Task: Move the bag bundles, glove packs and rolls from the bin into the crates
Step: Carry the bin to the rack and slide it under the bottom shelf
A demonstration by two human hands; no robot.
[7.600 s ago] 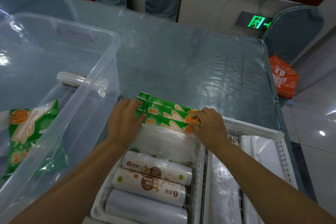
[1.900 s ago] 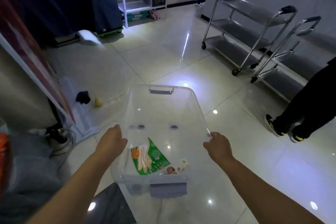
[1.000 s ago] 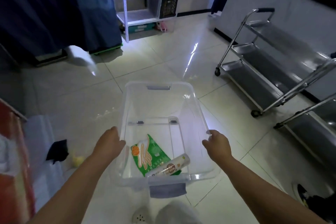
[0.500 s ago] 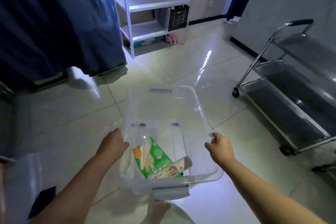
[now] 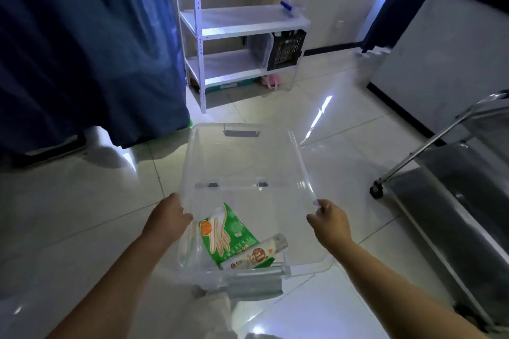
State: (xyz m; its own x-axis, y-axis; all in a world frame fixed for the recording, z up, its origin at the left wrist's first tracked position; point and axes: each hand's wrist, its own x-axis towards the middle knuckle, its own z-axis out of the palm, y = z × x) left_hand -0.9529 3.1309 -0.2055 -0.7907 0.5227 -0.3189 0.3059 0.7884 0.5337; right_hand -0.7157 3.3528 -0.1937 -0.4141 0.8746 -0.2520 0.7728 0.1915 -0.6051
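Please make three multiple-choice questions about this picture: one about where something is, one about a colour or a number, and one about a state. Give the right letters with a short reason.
1. Where does the roll lie?
A. in the bin's near end, against the glove pack
B. on the white shelf
C. on the floor

2. What is the main colour of the glove pack?
A. red
B. green
C. black

3. How is the clear bin held?
A. by one hand
B. by no hand
C. by both hands at its long sides

Answers: 1 A, the roll rests beside the pack near the grey latch. 2 B, its wrapper is green. 3 C, the left hand and the right hand grip opposite rims.
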